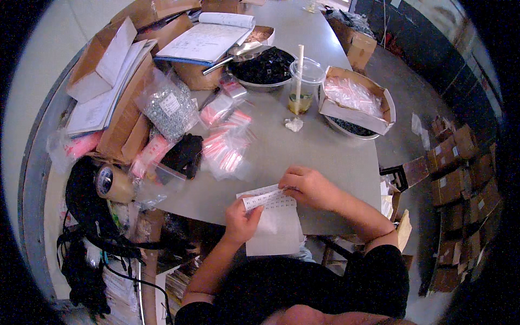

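Observation:
A white sheet of small printed labels [277,233] is held at the table's near edge, its upper part folded over and its lower part hanging toward my lap. My left hand [242,219] is closed on the sheet's left side, the thumb lying over the printed rows. At the upper right edge of the same sheet, my right hand [307,187] is closed in a pinch. Whether a single label is between those fingertips is too small to tell. Beyond my hands lies a pile of small clear zip bags with red strips [227,146].
A bag of small metal parts [172,105] and a tape roll [112,183] lie left. Farther off are a bowl of black pieces [265,67], a plastic cup with a straw [306,81] and a carton of clear bags [357,100]. Stacked cartons [452,179] stand right of the table.

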`<state>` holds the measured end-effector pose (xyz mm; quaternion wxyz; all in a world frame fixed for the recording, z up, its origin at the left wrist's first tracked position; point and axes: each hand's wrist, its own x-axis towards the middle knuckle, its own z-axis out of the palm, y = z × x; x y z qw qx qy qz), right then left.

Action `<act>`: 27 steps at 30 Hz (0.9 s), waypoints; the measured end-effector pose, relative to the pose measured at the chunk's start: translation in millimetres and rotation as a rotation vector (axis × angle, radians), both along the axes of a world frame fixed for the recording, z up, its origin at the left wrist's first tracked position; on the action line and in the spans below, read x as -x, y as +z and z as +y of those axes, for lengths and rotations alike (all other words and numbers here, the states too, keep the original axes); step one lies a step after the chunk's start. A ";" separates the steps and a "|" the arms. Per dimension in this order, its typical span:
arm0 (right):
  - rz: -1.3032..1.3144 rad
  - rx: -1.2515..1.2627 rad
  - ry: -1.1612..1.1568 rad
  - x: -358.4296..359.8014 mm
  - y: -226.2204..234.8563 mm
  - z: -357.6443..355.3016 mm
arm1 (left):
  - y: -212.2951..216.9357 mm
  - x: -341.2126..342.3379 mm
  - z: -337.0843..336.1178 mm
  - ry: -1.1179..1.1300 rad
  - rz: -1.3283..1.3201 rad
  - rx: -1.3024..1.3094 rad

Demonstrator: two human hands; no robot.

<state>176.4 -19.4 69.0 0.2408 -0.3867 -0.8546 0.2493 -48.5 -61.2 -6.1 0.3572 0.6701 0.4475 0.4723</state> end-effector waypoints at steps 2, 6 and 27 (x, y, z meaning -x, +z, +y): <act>-0.024 -0.053 -0.002 0.7 -5.6 1.2 | 3.6 0.1 1.4 0.001 0.006 -0.003; -0.042 -0.047 -0.043 2.2 -4.5 -0.8 | 6.4 1.4 2.5 -0.009 0.027 -0.001; 0.012 -0.014 0.071 89.0 -53.2 94.4 | 3.0 10.1 4.0 -0.315 0.163 -0.169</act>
